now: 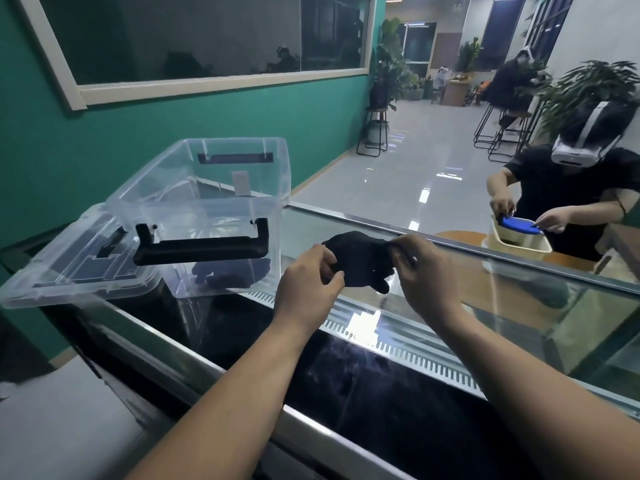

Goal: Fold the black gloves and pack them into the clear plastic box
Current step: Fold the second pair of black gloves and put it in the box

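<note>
I see one soft black fabric glove (pixel 363 263) held up in the air between my two bare hands, above the glossy dark glass surface (pixel 363 375) and not touching it. My left hand (pixel 308 280) grips the glove's left edge, its fingers (pixel 329 263) curled and pressed together around a fold of the fabric. My right hand (pixel 427 271) pinches the glove's upper right corner between thumb and fingertips, the other fingers bent in. The glove's long axis runs roughly left to right between the hands, and its short fabric finger ends hang down toward the lower right, just beside my right hand. It looks bunched, perhaps partly folded; I cannot tell how many layers. The clear plastic storage box with black handles (pixel 214 202) stands open on the surface to the left of the glove, with my left hand the nearer of the two and lying between glove and box. A dark bundle (pixel 225 271), likely another glove, lies on the box floor. The box's clear plastic lid (pixel 69 271) leans against its left side. As I judge it, the coming move carries the glove leftward and up over the box's near right wall, then down inside.
</note>
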Motion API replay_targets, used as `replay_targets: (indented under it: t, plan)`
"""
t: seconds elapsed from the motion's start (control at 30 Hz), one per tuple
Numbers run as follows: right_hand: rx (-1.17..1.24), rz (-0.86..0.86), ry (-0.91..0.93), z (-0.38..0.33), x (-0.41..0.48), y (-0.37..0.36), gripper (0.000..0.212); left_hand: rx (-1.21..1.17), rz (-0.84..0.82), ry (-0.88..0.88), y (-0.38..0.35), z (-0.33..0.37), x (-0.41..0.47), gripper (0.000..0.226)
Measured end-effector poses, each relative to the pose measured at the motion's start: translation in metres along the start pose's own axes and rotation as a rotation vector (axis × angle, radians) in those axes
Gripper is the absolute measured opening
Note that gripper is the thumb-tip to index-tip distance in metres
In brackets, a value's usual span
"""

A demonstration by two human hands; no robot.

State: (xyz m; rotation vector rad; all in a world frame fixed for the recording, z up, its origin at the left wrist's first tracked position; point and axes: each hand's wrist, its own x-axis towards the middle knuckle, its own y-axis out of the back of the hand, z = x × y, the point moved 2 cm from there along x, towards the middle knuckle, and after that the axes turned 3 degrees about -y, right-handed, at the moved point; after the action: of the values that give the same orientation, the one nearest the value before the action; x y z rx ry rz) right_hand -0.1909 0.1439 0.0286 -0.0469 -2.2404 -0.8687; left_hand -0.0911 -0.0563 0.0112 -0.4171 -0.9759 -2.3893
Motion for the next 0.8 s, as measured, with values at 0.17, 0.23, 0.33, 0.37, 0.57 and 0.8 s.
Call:
replay_targets:
  t: [0.17,0.23,0.33,0.37,0.57,0.8]
  plan:
    - [0.064,0.017,0.162,-0.02,-0.005,0.003,0.003,-0.017,0.038,-0.026,0.002,0.003,0.0,0.037]
    - [0.082,-0.018,0.226,-0.025,-0.009,0.001,0.004,-0.012,0.066,-0.078,0.003,0.005,-0.001,0.042]
    - [0.109,-0.086,0.282,-0.03,-0.013,-0.003,0.009,0.042,0.115,-0.162,0.006,0.009,-0.003,0.049]
    - [0.114,-0.103,0.301,-0.032,-0.015,-0.003,0.01,0.069,0.135,-0.189,0.007,0.011,-0.003,0.054]
    - [0.161,-0.135,0.379,-0.048,-0.021,0.002,0.008,0.208,0.172,-0.354,0.007,0.021,-0.009,0.031]
    - [0.238,-0.168,0.178,-0.036,-0.016,0.005,0.04,0.27,0.136,-0.322,0.012,0.019,-0.021,0.024]
